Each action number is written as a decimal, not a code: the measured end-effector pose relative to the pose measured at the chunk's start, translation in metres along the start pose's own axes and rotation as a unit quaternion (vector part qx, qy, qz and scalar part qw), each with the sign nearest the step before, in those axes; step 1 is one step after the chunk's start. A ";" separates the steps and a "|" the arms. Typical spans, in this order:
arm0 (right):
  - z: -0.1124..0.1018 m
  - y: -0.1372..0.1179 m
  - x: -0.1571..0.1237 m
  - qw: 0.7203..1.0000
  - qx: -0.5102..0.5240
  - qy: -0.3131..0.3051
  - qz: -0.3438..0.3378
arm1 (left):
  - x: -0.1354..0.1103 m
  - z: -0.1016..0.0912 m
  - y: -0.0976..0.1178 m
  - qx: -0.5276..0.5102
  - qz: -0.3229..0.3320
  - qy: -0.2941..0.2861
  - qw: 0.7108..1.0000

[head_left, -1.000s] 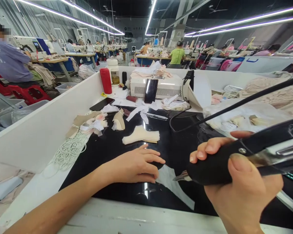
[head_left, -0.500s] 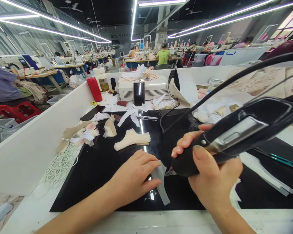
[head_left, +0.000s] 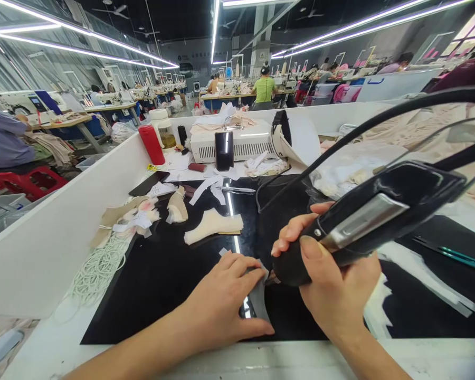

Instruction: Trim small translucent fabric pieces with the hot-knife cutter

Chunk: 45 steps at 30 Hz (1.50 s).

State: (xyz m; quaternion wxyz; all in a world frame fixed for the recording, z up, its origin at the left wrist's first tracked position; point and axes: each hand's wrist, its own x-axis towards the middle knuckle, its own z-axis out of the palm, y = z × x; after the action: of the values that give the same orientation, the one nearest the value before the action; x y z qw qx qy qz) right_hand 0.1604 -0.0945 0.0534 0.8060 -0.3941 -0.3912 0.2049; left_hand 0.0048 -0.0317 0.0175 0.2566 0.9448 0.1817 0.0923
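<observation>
Left hand [head_left: 229, 298] now spreads wider, thumb lower along the thin, curved, translucent whitish strip [head_left: 258, 302], likely steadying it beside the black-and-silver handheld tool [head_left: 370, 219] wrapped in right hand [head_left: 338, 298].

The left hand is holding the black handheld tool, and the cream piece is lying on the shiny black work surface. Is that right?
Not quite: the head view shows the right hand holding the black handheld tool. The cream piece is lying on the shiny black work surface.
</observation>
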 end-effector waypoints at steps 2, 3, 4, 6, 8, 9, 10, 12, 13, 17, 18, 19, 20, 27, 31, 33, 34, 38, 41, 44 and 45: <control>-0.002 -0.002 -0.002 1.000 0.007 -0.010 0.005 | 0.000 0.000 0.000 0.001 -0.002 -0.002 1.000; -0.003 -0.003 -0.003 1.000 0.010 -0.015 0.006 | 0.000 0.001 -0.001 0.002 -0.003 -0.001 1.000; -0.004 -0.004 -0.005 1.000 0.011 -0.021 0.005 | 0.000 0.001 -0.001 0.001 -0.004 -0.001 1.000; -0.006 -0.004 -0.008 0.999 0.011 -0.034 0.000 | -0.001 0.002 -0.002 -0.002 -0.003 -0.001 1.000; -0.007 -0.004 -0.009 0.999 0.008 -0.042 -0.006 | -0.001 0.003 -0.002 -0.006 0.000 -0.001 1.000; -0.006 -0.004 -0.010 0.999 0.005 -0.043 -0.007 | -0.001 0.003 -0.003 -0.007 0.001 0.000 1.000; -0.005 -0.004 -0.010 0.999 0.001 -0.042 -0.008 | -0.001 0.003 -0.003 -0.008 0.002 0.002 1.000; -0.003 -0.004 -0.009 0.999 -0.007 -0.039 -0.007 | -0.002 0.004 -0.003 -0.010 0.004 0.006 1.000; -0.003 -0.004 -0.009 0.999 -0.010 -0.038 -0.003 | -0.002 0.004 -0.004 -0.011 0.005 0.007 1.000; -0.005 -0.009 -0.009 0.999 -0.008 -0.035 0.013 | -0.001 0.005 -0.005 -0.017 0.006 0.009 1.000; -0.006 -0.010 -0.010 0.999 -0.004 -0.034 0.014 | -0.001 0.005 -0.005 -0.018 0.006 0.009 1.000; -0.007 -0.012 -0.011 0.999 -0.001 -0.036 0.012 | -0.001 0.005 -0.005 -0.019 0.006 0.009 1.000; -0.009 -0.013 -0.012 0.999 0.003 -0.038 0.011 | -0.001 0.005 -0.005 -0.019 0.006 0.009 1.000; -0.011 -0.018 -0.022 0.998 0.019 -0.054 0.025 | -0.001 0.003 -0.003 -0.019 0.007 0.008 1.000; -0.011 -0.018 -0.023 0.998 0.015 -0.062 0.020 | -0.001 0.004 -0.004 -0.020 0.009 0.015 1.000; -0.011 -0.018 -0.024 0.998 0.003 -0.061 0.018 | -0.001 0.005 -0.005 -0.021 0.010 0.018 1.000; -0.010 -0.019 -0.024 0.998 -0.003 -0.059 0.018 | -0.002 0.006 -0.005 -0.023 0.011 0.018 1.000; -0.012 -0.020 -0.022 0.998 -0.005 -0.057 0.020 | -0.002 0.007 -0.007 -0.031 0.023 0.040 0.998; -0.017 -0.021 -0.017 0.999 -0.013 -0.046 0.018 | -0.003 0.004 -0.009 -0.038 0.036 0.073 0.996; -0.023 -0.021 -0.007 0.999 -0.030 -0.008 0.009 | -0.003 0.001 -0.012 -0.015 0.038 0.085 0.996; -0.025 -0.021 -0.003 0.999 -0.037 0.008 0.003 | -0.003 0.001 -0.013 -0.005 0.040 0.084 0.996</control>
State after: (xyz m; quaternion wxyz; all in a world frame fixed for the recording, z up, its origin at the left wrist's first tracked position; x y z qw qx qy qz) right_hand 0.1791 -0.1209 0.0597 0.7936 -0.4262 -0.3907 0.1898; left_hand -0.0016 -0.0232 0.0098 0.2412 0.9389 0.1647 0.1822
